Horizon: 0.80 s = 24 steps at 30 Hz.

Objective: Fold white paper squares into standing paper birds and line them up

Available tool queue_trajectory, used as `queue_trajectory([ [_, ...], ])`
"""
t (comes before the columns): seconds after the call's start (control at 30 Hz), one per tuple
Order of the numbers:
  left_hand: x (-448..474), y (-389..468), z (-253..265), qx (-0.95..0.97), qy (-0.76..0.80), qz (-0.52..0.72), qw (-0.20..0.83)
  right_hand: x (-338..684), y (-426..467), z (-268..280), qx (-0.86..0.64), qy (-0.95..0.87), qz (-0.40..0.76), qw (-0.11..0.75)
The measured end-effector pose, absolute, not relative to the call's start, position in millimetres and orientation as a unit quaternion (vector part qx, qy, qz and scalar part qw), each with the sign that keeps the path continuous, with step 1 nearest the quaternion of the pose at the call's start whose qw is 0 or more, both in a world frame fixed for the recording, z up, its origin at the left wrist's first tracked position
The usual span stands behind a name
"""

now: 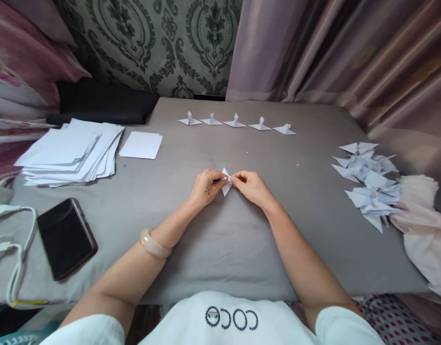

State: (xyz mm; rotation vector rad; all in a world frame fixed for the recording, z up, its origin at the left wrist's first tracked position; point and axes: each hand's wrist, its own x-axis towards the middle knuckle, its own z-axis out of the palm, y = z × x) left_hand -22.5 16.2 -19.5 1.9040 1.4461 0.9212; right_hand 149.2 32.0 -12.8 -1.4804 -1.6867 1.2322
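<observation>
Between my two hands is a small folded white paper piece (226,189), with pointed tips showing above and below the fingers. My left hand (207,187) pinches it from the left side, thumb and fingers pressed together. From the right, my right hand (252,186) pinches the same paper near its middle. The fingertips nearly meet over it and hide its centre. Farther back on the table, several folded paper cranes (236,120) stand in a row with their wings spread.
A grey cloth covers the table (220,258). At left lie a stack of white paper (73,151), a few square sheets (141,145), a phone (66,238) and white cables (21,254). A heap of folded paper (375,191) lies at right beside pale fabric (422,225).
</observation>
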Motion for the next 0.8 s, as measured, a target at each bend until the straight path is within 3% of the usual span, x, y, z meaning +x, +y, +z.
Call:
queue_trajectory([
  [0.8, -23, 20, -23, 0.759, 0.508, 0.332, 0.236, 149, 35, -4, -0.584, -0.549, 0.533, 0.272],
])
